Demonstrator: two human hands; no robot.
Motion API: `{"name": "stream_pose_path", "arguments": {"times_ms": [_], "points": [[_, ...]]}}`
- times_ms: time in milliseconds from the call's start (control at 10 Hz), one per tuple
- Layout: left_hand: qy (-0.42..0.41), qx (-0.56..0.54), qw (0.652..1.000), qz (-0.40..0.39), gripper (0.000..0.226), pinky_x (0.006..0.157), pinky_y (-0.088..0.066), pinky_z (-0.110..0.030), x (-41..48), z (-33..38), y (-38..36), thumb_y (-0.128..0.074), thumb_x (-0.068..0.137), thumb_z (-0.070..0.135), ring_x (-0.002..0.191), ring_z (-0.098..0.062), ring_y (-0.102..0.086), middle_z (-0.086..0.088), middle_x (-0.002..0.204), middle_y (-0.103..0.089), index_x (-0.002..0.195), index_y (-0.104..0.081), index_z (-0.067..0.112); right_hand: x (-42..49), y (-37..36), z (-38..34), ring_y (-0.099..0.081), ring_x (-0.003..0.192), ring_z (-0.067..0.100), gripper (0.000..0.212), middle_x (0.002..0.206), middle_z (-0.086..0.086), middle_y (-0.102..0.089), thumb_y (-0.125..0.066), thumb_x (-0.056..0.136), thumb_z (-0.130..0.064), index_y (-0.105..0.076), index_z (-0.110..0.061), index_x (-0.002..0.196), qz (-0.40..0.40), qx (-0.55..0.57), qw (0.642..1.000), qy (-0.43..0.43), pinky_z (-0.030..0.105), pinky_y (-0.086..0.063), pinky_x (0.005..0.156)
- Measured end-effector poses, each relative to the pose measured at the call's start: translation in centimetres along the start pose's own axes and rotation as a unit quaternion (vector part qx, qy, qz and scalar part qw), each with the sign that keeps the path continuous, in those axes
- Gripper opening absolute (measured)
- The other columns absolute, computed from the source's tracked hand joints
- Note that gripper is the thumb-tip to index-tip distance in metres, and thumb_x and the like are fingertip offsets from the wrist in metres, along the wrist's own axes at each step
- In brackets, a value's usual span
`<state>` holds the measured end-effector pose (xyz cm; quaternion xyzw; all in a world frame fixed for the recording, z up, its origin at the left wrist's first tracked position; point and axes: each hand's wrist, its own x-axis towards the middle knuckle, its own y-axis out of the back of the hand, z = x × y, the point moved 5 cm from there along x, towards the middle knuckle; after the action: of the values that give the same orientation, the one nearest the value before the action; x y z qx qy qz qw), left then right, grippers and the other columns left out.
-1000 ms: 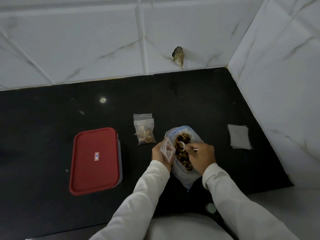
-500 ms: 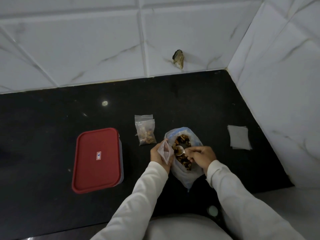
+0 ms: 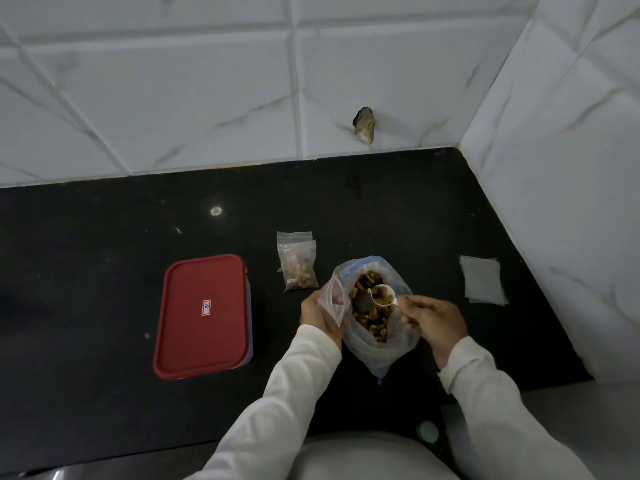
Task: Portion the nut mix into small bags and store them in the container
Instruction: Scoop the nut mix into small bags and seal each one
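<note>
**Scoop up and loaded**

Scoop [image 3: 382, 295] has lifted out of the nut mix [image 3: 367, 318] and sits full over the big bag [image 3: 381, 346]. Right hand [image 3: 434, 320] pinches its handle, fingers curled. Left hand [image 3: 317, 311] grips an empty small bag [image 3: 331, 299] at the big bag's 9 o'clock. Filled bag [image 3: 298, 268] at 11. Container [image 3: 204, 317] farther out at 9, lid on.

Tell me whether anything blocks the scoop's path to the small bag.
Nothing visible does. The scoop in the right hand hangs over the big bag, just right of the small bag that the left hand holds.
</note>
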<state>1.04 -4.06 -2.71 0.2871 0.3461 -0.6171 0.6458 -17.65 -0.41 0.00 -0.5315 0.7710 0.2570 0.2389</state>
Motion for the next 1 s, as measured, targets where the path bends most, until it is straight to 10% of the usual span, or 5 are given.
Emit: {"name": "stream_pose_path", "arguments": {"times_ms": [300, 400, 500, 700, 1000], "points": [[0.015, 0.069, 0.997, 0.031, 0.050, 0.102, -0.042, -0.037, 0.2, -0.3, 0.9, -0.062, 0.093, 0.017, 0.126, -0.028, -0.050, -0.012, 0.139, -0.049, 0.140, -0.044, 0.014, -6.2, -1.4, -3.2, -0.064, 0.071, 0.014, 0.011, 0.079, 0.007, -0.073, -0.067, 0.084, -0.011, -0.074, -0.009, 0.092, -0.056, 0.089, 0.993, 0.055, 0.029, -0.053, 0.072], [0.006, -0.176, 0.983, 0.042, 0.015, 0.098, -0.047, -0.043, -1.6, -0.4, 0.3, -0.049, 0.099, 0.011, 0.104, -0.029, -0.063, -0.021, 0.123, -0.062, 0.103, -0.063, 0.009, -7.0, -2.5, -3.4, -0.064, 0.070, 0.014, 0.011, 0.080, 0.007, -0.074, -0.069, 0.084, -0.013, -0.076, -0.010, 0.091, -0.062, 0.084, 0.992, 0.064, 0.029, -0.053, 0.071], [-0.028, -0.171, 0.984, 0.050, 0.019, 0.098, -0.048, -0.048, -1.1, -0.7, 0.5, -0.046, 0.099, 0.007, 0.095, -0.029, -0.064, -0.020, 0.114, -0.066, 0.091, -0.063, 0.011, -7.2, -3.2, -3.6, -0.065, 0.069, 0.011, 0.009, 0.081, 0.006, -0.074, -0.069, 0.084, -0.014, -0.076, -0.014, 0.090, -0.059, 0.062, 0.993, 0.082, 0.027, -0.053, 0.069], [0.034, -0.198, 0.979, 0.041, 0.029, 0.093, -0.049, -0.046, -1.3, -0.5, 0.7, -0.050, 0.098, 0.012, 0.120, -0.038, -0.057, -0.021, 0.120, -0.063, 0.125, -0.059, 0.005, -7.2, -3.3, -3.6, -0.068, 0.071, 0.013, 0.011, 0.080, 0.004, -0.074, -0.070, 0.084, -0.017, -0.075, -0.018, 0.094, -0.041, 0.017, 0.992, 0.114, 0.026, -0.055, 0.069], [0.078, -0.136, 0.988, 0.013, 0.037, 0.057, -0.046, -0.032, -1.5, 0.2, 1.0, -0.053, 0.099, 0.013, 0.078, -0.020, -0.054, -0.005, 0.092, -0.057, 0.136, -0.053, 0.015, -7.1, -2.9, -3.8, -0.067, 0.070, 0.012, 0.010, 0.077, 0.003, -0.073, -0.069, 0.085, -0.018, -0.074, -0.020, 0.093, -0.034, -0.006, 0.988, 0.149, 0.021, -0.054, 0.064]]}}
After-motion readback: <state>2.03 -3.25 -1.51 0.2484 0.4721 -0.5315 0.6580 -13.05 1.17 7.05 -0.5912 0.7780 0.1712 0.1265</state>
